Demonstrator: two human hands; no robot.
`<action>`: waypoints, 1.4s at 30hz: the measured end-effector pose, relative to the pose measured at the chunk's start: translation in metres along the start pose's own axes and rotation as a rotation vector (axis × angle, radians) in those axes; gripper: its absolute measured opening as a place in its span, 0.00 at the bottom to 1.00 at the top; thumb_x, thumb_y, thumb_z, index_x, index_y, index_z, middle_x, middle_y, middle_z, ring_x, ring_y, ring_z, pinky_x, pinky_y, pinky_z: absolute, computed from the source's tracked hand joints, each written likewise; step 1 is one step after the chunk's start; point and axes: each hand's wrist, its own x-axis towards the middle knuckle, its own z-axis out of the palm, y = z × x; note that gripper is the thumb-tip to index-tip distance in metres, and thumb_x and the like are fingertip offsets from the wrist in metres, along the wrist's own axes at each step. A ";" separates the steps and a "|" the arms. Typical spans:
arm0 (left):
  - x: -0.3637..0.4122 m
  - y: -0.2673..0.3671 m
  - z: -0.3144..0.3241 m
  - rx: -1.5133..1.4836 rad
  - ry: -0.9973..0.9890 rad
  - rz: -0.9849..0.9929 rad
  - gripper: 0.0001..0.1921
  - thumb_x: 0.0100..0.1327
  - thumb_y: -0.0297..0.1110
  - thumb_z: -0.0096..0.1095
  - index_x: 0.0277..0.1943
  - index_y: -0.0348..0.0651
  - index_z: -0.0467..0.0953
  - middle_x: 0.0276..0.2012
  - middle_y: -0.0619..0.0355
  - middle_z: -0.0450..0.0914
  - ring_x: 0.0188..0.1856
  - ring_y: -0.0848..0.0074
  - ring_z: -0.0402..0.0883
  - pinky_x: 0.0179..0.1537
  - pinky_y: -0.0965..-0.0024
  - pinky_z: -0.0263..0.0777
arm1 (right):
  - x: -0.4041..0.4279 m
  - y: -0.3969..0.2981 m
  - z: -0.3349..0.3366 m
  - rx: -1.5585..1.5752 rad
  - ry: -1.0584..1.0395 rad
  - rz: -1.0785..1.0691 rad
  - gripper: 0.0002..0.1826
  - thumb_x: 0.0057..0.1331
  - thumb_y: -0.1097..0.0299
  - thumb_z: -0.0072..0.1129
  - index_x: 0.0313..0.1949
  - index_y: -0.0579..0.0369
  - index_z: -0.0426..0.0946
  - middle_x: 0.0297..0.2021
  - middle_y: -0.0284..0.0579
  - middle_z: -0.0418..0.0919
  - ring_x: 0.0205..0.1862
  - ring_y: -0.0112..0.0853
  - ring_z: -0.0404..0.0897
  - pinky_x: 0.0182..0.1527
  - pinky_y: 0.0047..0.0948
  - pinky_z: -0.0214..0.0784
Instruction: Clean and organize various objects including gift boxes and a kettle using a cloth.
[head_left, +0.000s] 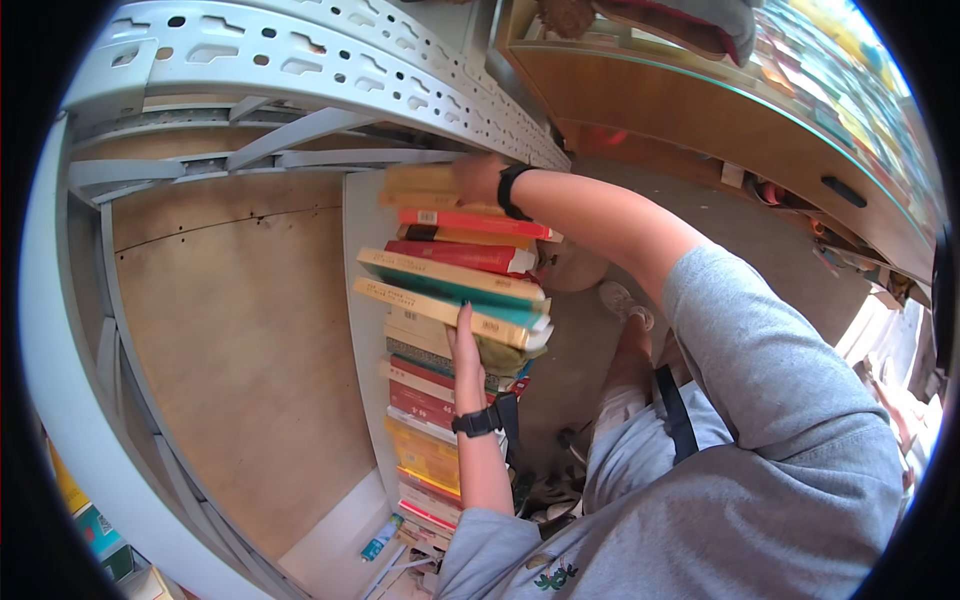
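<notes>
A tall column of books (421, 401) with red, yellow and pale spines stands before me. My left hand (466, 349) grips a cream-spined book (420, 301) from its lower side, thumb over the spine. Against that book lie a teal book (442, 291) and another cream-spined book (442, 271); these sit tilted and jut out from the column. At its upper end my right hand (478, 180), blurred, is closed around the edge of a yellow book (416, 187). Below that are a red-orange book (465, 221) and a red book (450, 255). Fingers of both hands are partly hidden.
A perforated metal shelf frame (315, 67) spans the upper left, with a wooden panel (240, 337) behind it. A glass-topped wooden counter (675, 97) stands at upper right. A blue packet (381, 537) lies near the column's lower end. Bare concrete floor (667, 217) shows between.
</notes>
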 end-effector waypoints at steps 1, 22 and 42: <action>0.010 0.000 0.009 -0.044 0.010 0.022 0.29 0.61 0.42 0.54 0.60 0.34 0.59 0.55 0.54 0.67 0.54 0.72 0.67 0.55 0.71 0.59 | 0.004 0.016 0.004 -0.017 0.055 -0.018 0.31 0.48 0.55 0.67 0.44 0.66 0.71 0.40 0.60 0.76 0.44 0.48 0.76 0.47 0.38 0.67; -0.067 -0.035 0.038 1.360 0.284 0.216 0.55 0.44 0.45 0.72 0.68 0.52 0.38 0.62 0.26 0.43 0.52 0.42 0.69 0.46 0.59 0.71 | 0.009 0.011 0.046 0.194 0.154 -0.261 0.66 0.27 0.44 0.74 0.66 0.45 0.46 0.50 0.49 0.67 0.52 0.46 0.70 0.48 0.45 0.62; -0.054 0.014 0.048 1.459 0.176 0.344 0.44 0.50 0.45 0.66 0.67 0.51 0.46 0.60 0.27 0.52 0.39 0.46 0.78 0.39 0.58 0.73 | -0.354 0.144 0.078 0.117 0.477 0.305 0.16 0.59 0.65 0.51 0.45 0.60 0.71 0.41 0.57 0.75 0.43 0.50 0.73 0.44 0.41 0.67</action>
